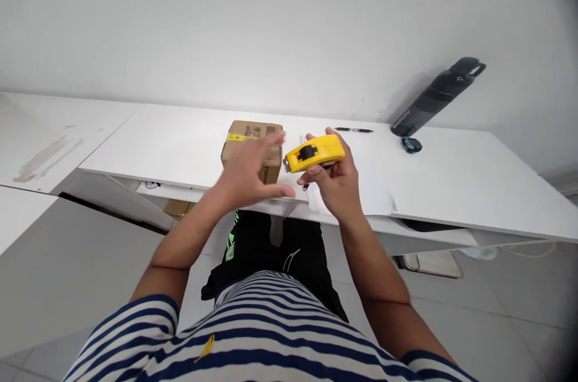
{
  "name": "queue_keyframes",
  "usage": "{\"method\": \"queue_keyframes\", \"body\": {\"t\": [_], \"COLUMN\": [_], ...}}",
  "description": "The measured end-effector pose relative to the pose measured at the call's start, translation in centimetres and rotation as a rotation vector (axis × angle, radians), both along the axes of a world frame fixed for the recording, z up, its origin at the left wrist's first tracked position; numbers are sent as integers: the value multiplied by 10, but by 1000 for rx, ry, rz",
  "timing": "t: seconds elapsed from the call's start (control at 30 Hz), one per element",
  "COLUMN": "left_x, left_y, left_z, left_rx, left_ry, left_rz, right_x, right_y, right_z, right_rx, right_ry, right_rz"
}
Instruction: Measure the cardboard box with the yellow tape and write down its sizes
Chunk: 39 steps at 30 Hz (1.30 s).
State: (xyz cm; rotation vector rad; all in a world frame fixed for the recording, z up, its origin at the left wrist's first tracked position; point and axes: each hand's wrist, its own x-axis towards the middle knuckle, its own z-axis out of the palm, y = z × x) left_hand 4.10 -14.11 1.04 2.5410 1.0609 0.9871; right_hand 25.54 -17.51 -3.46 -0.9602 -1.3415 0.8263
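My right hand [336, 180] is closed around a yellow tool with a black slider [314, 153], held level above the white table's front edge. The tool's metal tip points left. My left hand [250, 172] is open with fingers stretched out, hovering in front of a small brown cardboard box [253, 132] with a yellow label. The hand covers part of the box's front; I cannot tell whether it touches the box.
A black pen [353, 129] lies on the white table [451, 177] behind my right hand. A dark water bottle [436, 96] leans against the wall at the right, with a small dark object [411, 145] beside it. A second cardboard box [177, 208] sits under the table.
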Motion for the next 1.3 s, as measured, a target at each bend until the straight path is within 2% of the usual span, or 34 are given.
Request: {"method": "queue_keyframes", "body": {"t": [0.07,0.13,0.23,0.3,0.37,0.4,0.43,0.53,0.63,0.7,0.77,0.87,0.93,1.0,1.03,1.1,1.2,1.3], "left_x": [15,23,23,21,19,19,18,14,7,5,5,9,12,14,14,12,9,4], "left_y": [-10,-12,-6,-1,2,2,2,-1,-5,-7,-7,-5,-5,-7,-9,-15,-24,-28], "left_z": [-3,-9,-18,-20,-20,-20,-20,-24,-27,-27,-25,-23,-24,-26,-27,-27,-26,-23], "left_rx": [-30,-7,-16,-86,-131,-125,-102,20,159,199,187,124,81,73,86,129,163,137], "left_ry": [-81,-201,-503,-706,-809,-819,-807,-704,-551,-457,-395,-388,-426,-465,-473,-449,-355,-226], "left_rz": [-97,-75,-2,3,-28,-42,-50,29,152,204,255,282,229,162,132,83,-26,-146], "right_x": [1,4,6,-1,-12,-18,-23,-29,-25,-21,-20,-31,-42,-51,-52,-50,-39,-26], "right_y": [-5,-13,-28,-34,-34,-32,-29,-24,-44,-69,-95,-107,-93,-67,-53,-30,-15,-14], "right_z": [7,3,-28,-58,-82,-89,-91,-79,-53,-38,-28,-20,-18,-18,-19,-21,-22,-13], "right_rx": [83,164,397,735,1057,1138,1156,943,731,729,773,755,603,294,132,-10,92,256], "right_ry": [-121,-238,-369,-427,-493,-518,-541,-543,-355,-212,-147,-117,-152,-124,-47,128,185,19], "right_rz": [64,87,-44,-212,-350,-391,-413,-382,-261,-241,-284,-274,-179,-15,67,164,247,185]}}
